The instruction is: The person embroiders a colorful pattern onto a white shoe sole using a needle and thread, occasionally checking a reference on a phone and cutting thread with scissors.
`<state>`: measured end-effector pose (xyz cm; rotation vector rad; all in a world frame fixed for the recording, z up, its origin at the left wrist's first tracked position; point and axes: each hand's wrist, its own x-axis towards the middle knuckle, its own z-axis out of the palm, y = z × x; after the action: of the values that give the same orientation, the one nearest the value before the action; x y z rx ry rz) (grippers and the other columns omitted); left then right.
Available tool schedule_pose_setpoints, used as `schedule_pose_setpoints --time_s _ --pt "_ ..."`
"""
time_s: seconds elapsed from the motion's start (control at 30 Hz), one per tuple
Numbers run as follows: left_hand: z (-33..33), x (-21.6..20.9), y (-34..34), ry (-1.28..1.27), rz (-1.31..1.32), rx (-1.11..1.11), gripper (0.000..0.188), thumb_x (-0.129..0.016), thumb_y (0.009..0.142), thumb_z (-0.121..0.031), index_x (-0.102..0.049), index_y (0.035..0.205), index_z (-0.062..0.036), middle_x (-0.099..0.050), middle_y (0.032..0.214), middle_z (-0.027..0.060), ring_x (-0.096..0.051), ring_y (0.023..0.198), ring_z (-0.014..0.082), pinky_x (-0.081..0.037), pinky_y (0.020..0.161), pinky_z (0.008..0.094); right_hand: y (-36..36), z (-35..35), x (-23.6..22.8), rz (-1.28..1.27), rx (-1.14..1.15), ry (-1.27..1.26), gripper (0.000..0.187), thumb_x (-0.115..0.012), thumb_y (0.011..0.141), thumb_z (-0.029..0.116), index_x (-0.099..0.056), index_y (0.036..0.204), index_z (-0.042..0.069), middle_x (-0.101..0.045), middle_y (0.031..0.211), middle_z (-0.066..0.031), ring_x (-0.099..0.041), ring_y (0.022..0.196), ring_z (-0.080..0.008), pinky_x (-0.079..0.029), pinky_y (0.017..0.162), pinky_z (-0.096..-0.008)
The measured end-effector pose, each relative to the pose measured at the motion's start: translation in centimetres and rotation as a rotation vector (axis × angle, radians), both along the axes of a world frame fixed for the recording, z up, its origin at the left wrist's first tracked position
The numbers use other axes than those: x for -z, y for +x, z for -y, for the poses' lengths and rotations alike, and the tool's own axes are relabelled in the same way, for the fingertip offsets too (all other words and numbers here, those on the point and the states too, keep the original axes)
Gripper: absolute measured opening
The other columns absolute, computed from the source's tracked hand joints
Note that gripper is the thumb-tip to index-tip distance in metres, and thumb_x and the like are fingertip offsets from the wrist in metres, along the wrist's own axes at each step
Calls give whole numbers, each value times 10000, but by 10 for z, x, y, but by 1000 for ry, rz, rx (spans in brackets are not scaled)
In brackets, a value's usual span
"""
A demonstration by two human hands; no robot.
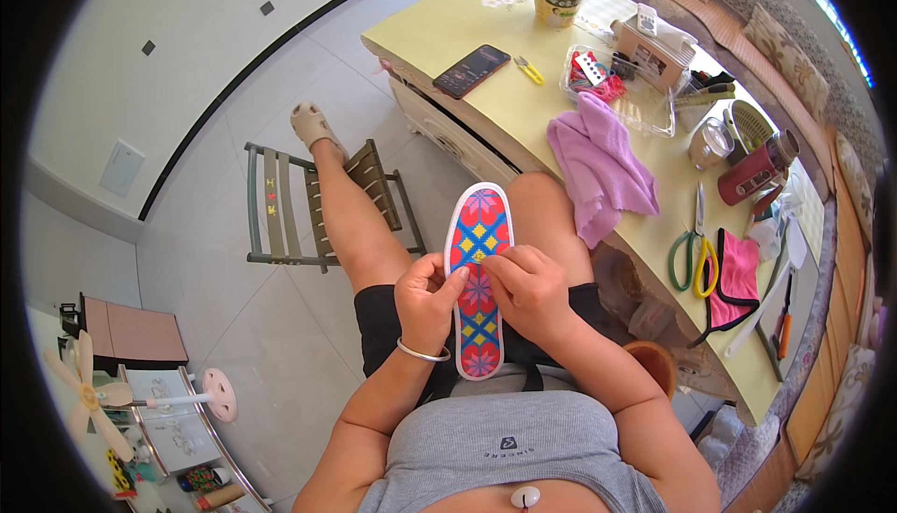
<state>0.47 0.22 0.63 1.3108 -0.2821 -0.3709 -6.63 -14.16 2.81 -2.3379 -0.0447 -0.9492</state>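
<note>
An embroidered insole (481, 300) with a white edge stands lengthwise over my lap. Red, blue, yellow and pink star and cross patterns cover its face. My left hand (431, 296) grips its left edge near the middle, thumb on the face and fingers behind. On the opposite side, my right hand (533, 289) is closed, its fingertips pinched together against the patterned face. Whatever lies in that pinch, perhaps something thin, is too small to make out.
To the right, a yellow-topped table (523, 130) bears a phone (472, 71), yellow snips (529, 70), a purple cloth (603, 163), scissors (693, 256), a maroon flask (755, 169) and a plastic box (645, 102). My leg rests across a slatted folding chair (313, 200). A fan (91, 394) stands lower left.
</note>
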Motion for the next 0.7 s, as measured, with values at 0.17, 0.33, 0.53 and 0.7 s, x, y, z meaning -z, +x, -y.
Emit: schedule_pose_setpoints --time_s 0.17,0.33,0.53,0.7 --pt "2 -1 -3 61 69 -38 102 -699 843 7 -650 928 32 -661 801 20 -595 668 48 -492 634 194 0 -1 1 -9 -2 -44 142 -682 721 -9 -646 852 32 -569 749 -81 -594 663 -253 -492 571 -354" --pt "2 6 -7 204 427 -121 107 -708 818 25 -642 900 40 -625 784 36 -595 658 63 -490 601 196 2 -5 6 21 -10 -107 137 -654 694 35 -593 816 40 -505 740 -65 -557 657 -235 -474 546 -349" --pt "2 10 -7 299 553 -174 124 -733 775 27 -629 843 31 -579 706 37 -570 595 68 -472 558 201 6 -9 11 13 -30 -114 124 -651 695 43 -563 782 52 -514 745 -68 -554 651 -237 -478 548 -353" --pt "4 8 -5 259 509 -192 132 -738 768 25 -616 819 28 -580 698 37 -572 581 68 -469 541 202 6 -9 7 30 -5 -73 127 -669 724 53 -556 783 58 -529 743 -72 -571 659 -241 -478 547 -359"
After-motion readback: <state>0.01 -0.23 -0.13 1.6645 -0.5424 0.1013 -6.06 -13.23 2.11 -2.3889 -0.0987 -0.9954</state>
